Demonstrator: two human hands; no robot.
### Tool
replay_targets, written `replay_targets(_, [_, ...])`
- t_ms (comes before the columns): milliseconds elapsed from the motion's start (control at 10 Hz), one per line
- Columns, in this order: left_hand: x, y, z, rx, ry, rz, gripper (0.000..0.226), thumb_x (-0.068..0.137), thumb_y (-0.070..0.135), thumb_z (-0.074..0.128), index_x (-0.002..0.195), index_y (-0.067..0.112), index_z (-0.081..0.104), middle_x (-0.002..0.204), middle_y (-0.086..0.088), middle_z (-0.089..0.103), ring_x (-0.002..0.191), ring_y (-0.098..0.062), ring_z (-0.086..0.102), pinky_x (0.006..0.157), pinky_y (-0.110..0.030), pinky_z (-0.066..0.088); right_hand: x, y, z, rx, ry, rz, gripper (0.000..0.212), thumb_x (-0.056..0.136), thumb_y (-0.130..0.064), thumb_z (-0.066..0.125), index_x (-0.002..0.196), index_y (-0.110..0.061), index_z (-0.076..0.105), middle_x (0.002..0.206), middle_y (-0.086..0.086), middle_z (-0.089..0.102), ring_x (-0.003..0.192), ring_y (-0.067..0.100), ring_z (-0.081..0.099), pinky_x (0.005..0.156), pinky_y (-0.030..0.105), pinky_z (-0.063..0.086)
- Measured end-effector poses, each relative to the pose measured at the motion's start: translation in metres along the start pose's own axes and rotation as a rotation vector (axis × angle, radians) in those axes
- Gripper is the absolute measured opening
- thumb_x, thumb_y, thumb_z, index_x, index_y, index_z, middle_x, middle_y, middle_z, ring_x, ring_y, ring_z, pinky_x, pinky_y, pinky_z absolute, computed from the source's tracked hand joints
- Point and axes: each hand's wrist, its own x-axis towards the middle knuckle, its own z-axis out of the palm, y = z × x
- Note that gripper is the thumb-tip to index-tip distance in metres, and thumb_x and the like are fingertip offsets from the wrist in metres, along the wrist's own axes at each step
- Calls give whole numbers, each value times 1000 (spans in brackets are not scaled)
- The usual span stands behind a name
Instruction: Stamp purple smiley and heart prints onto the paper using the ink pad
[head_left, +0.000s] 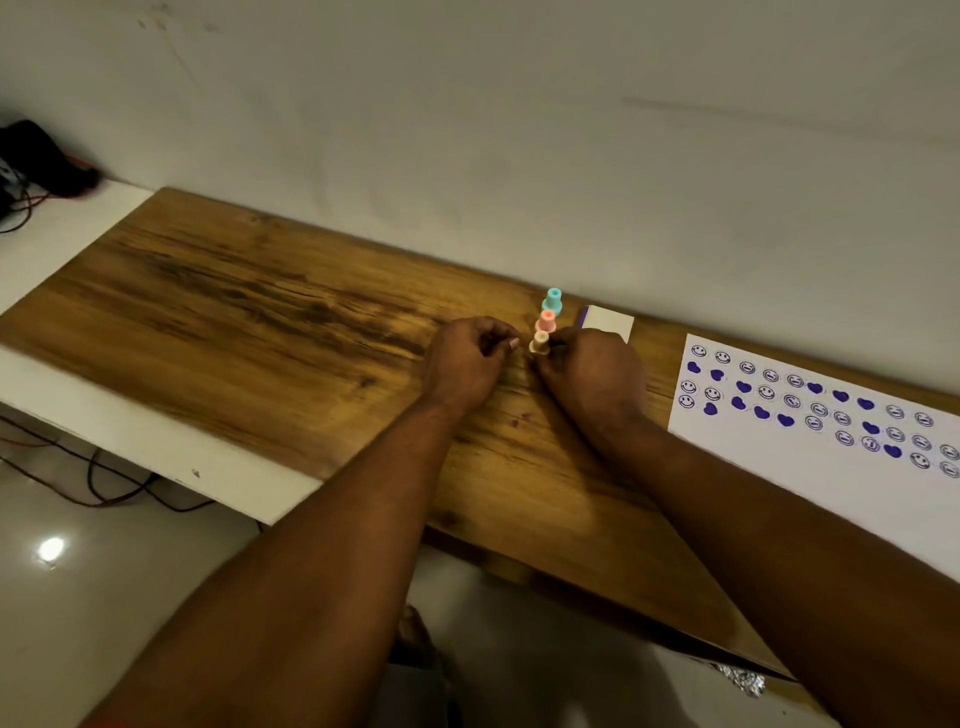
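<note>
Wooden tabletop (218, 312) carries three small stamps in a row, teal (552, 300), pink (546, 321) and cream (540, 344), the right hand (592, 382) pinching the cream one, the left hand (465, 364) curled shut beside it, ink pad (607, 322) just right, stamped paper (810, 415) further right.

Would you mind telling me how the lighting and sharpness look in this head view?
Head view: dim, warm light; a lamp's glare spot on the glossy white floor; forearm shadows fall across the wooden board; wide-angle bending of its edges; the small stacked pastel stampers look slightly soft.
</note>
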Motion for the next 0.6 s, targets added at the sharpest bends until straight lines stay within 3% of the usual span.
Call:
replay_targets(200, [-2, -2, -1, 31, 0, 35, 12, 91, 36, 78, 101, 32, 82, 84, 21, 74, 76, 18, 61, 65, -8, 43, -1, -3, 1, -6, 23, 0, 52, 100, -65, 53, 121, -24, 76, 97, 2, 78, 84, 20, 71, 63, 27, 44])
replay_targets(400, [-4, 0, -4, 40, -14, 21, 11, 91, 37, 77, 101, 34, 81, 87, 20, 75, 78, 12, 63, 64, -14, 44, -1, -6, 3, -6, 25, -7, 48, 99, -64, 56, 119, -25, 76, 94, 0, 77, 80, 17, 69, 59, 25, 41])
replay_targets(600, [-4, 2, -2, -11, 1, 12, 10, 92, 33, 77, 101, 34, 81, 89, 19, 76, 81, 7, 66, 67, -17, 47, -9, -3, -14, 50, 111, 24, 57, 93, -70, 60, 132, -31, 71, 101, -3, 78, 91, 18, 72, 60, 23, 37])
